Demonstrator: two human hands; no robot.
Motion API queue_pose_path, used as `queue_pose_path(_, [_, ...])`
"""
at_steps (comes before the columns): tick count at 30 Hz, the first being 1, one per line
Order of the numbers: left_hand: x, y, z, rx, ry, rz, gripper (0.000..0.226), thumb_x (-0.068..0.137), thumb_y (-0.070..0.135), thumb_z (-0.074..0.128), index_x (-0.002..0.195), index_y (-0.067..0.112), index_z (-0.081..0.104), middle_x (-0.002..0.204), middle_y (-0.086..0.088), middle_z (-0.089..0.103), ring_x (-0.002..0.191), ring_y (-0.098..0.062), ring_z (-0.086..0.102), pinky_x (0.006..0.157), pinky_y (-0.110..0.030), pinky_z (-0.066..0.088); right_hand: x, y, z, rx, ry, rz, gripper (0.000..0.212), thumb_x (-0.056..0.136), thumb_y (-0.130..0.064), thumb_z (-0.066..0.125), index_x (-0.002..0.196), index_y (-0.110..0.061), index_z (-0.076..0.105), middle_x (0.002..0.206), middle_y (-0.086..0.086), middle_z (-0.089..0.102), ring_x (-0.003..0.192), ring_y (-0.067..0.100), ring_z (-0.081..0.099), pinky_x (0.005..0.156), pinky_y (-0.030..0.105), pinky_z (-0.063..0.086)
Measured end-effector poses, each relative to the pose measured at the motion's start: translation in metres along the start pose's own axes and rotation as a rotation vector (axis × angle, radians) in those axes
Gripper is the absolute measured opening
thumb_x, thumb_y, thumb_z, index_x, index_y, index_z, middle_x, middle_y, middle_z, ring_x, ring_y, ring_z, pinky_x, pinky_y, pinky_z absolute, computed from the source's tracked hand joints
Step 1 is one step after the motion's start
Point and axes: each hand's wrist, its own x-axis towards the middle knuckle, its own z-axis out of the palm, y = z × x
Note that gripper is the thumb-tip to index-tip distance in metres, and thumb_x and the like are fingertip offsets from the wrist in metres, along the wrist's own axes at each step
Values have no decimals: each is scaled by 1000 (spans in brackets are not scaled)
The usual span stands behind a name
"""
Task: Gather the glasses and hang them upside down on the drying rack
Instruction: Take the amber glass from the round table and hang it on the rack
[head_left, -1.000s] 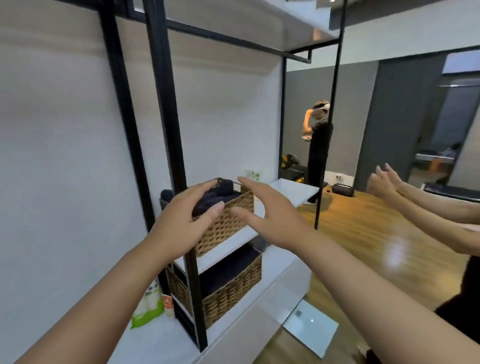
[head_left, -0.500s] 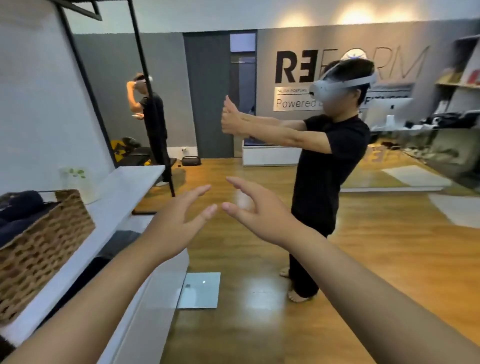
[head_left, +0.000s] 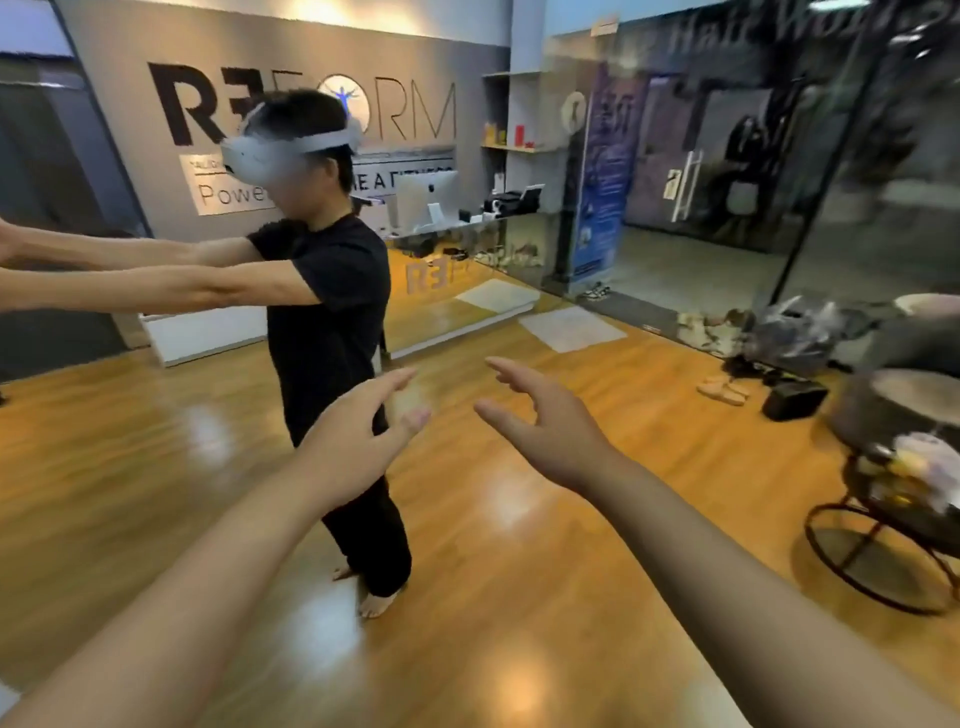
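My left hand (head_left: 358, 436) and my right hand (head_left: 545, 426) are both stretched out in front of me at chest height, palms facing each other a short way apart. Their fingers are spread and curved, and neither hand holds anything. No glasses and no drying rack show in the head view.
A person in black (head_left: 332, 322) with a white headset stands just left of my hands, both arms stretched to the left. A polished wooden floor (head_left: 519, 571) spreads ahead. A round metal-framed side table (head_left: 893, 493) stands at the right. A reception counter (head_left: 447, 228) and glass doors lie behind.
My view has swung to the right, from the shelf with wicker baskets to the open room. Both hands kept the same outstretched, open pose.
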Motion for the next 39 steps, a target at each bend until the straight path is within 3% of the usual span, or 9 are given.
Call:
queue_pose_path(10, [156,71,119,-142,-276,368,59,99,58,53,152,32,47,149,9,54,135,-10,50,105,-32,40,-20,90,-102,-213,420,367,63,97,-62,58,154,-39,45,151,-8,56,138,11,50,99,27,39])
queue_pose_path(14, [187,86,154,-195,-406,509,57,100,55,54,152,33,47,149,7,55,135,-13,50,108,-37,43,-34,105,-106,-256,582,529,63,98,-61,58,155,-39,44,152,-7,55,139,12,49,102,31,41])
queue_pose_path(17, [204,96,173,-216,-483,606,58,101,56,53,153,33,45,149,9,54,136,-12,50,102,-31,41,-44,109,-103,-267,684,648,66,96,-66,56,155,-40,43,152,-7,55,139,15,50,107,37,45])
queue_pose_path(21, [226,112,202,-251,-583,691,59,101,57,52,154,35,43,152,9,52,138,-11,48,99,-28,39,-52,117,-99,-265,774,738,66,97,-64,56,156,-38,44,154,-5,54,140,17,50,99,31,41])
queue_pose_path(28, [261,138,270,-308,-757,772,61,100,58,53,155,35,42,153,9,51,140,-13,47,108,-36,42,-52,157,-123,-327,902,860,65,99,-60,56,157,-35,42,156,-7,52,142,16,48,103,33,42])
queue_pose_path(34, [314,178,344,-309,-822,816,60,100,56,54,155,36,42,154,10,50,140,-13,46,107,-33,40,-38,227,-166,-330,967,902,64,100,-58,55,158,-35,41,158,-7,50,142,14,47,96,28,39])
queue_pose_path(39, [378,233,405,-329,-858,829,57,102,51,55,155,33,43,154,11,50,142,-12,45,103,-26,36,-20,284,-230,-322,986,955,64,100,-58,56,158,-34,40,159,-5,49,144,17,46,105,36,42])
